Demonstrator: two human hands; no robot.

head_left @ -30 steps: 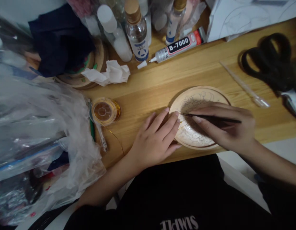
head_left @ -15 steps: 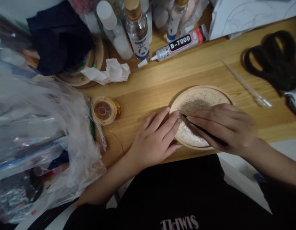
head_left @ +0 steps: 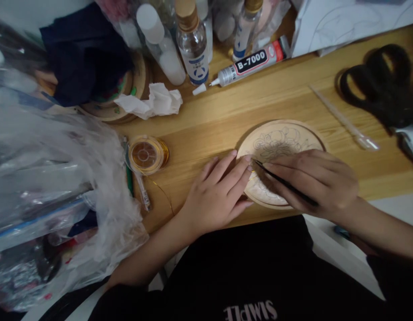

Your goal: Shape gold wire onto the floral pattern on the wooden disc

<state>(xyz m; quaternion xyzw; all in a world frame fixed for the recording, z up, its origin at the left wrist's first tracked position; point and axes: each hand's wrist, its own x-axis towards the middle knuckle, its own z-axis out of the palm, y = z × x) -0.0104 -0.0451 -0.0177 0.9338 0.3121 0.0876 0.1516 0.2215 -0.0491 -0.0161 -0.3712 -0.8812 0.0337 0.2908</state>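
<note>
The right hand (head_left: 313, 180) has tilted its tweezers (head_left: 283, 183) downward, pinching them shut, apparently laying gold wire (head_left: 254, 174) on the wooden disc (head_left: 280, 136); the left hand (head_left: 216, 196) is pressing flat beside it, most of the pattern unwired.

The glue tube (head_left: 251, 61), lying on the bench well beyond the left hand (head_left: 215, 196), reads "B-7000" in white on a black band. The black shirt (head_left: 249, 310) below both hands shows "SIMPLE", upside down. The bottle (head_left: 193, 44) labels are unreadable.

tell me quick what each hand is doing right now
Left hand: open, flat, fingertips resting on the disc edge.
Right hand: closed on tweezers, tip at the disc.
</note>
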